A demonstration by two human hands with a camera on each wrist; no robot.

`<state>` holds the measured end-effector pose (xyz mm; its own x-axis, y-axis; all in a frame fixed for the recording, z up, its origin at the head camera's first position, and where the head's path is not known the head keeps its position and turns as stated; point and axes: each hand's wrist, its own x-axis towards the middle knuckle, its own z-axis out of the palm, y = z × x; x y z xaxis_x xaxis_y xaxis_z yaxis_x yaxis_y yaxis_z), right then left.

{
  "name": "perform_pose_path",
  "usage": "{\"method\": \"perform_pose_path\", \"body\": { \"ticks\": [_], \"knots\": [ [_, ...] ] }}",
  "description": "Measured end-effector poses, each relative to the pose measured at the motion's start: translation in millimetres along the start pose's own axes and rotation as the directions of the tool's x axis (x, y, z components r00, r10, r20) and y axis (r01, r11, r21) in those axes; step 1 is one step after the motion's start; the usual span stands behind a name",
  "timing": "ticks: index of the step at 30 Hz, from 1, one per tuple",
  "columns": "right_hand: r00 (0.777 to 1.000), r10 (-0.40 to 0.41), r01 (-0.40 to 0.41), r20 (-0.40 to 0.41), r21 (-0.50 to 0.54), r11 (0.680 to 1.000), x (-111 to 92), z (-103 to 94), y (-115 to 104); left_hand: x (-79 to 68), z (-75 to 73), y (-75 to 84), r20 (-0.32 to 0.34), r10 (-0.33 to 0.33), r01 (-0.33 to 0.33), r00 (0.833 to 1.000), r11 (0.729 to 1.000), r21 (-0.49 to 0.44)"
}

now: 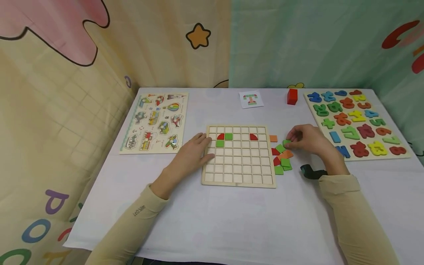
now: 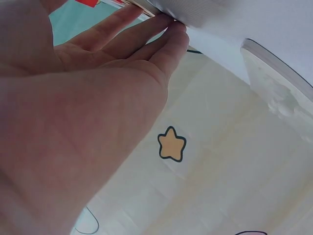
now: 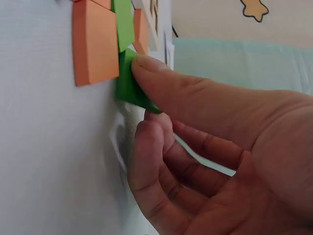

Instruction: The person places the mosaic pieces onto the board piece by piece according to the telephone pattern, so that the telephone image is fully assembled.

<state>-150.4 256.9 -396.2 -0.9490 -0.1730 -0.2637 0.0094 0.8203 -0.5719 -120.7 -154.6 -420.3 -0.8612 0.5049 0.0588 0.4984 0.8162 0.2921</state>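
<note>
My left hand (image 1: 189, 154) rests along the left edge of a wooden grid board (image 1: 237, 184), its fingers extended over the rim. Set in the upper cells of the board are two red quarter-circle tiles (image 1: 253, 137) and two green square tiles (image 1: 228, 136). To the right of the board, my right hand (image 1: 308, 139) pinches a green square tile (image 3: 128, 81) between thumb and fingers, tilted at the table surface. Beside it lies a loose pile of green, red and orange tiles (image 1: 286, 154); one orange tile (image 3: 95, 44) shows close by in the right wrist view.
Behind the board lies a pattern card (image 1: 251, 99) with a red block (image 1: 292, 96) to its right. A picture puzzle board (image 1: 154, 123) is at left, a number puzzle board (image 1: 359, 125) at right. A dark curved object (image 1: 311, 172) lies by the right wrist.
</note>
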Motion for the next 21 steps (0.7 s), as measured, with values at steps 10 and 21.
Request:
{"method": "perform_pose_path", "body": {
  "ticks": [10, 21],
  "knots": [
    [0.997, -0.071, 0.071, 0.001, 0.034, 0.997, -1, -11.3, -4, -0.5, 0.2, -0.2, 0.000, -0.001, 0.001, 1.000, 1.000, -0.005],
    [0.981, -0.192, 0.191, 0.007, 0.065, 0.979, 35, 12.6, -78, -1.9, -3.5, -4.4, 0.021, -0.023, 0.025, 1.000, 0.997, -0.075]
  ]
}}
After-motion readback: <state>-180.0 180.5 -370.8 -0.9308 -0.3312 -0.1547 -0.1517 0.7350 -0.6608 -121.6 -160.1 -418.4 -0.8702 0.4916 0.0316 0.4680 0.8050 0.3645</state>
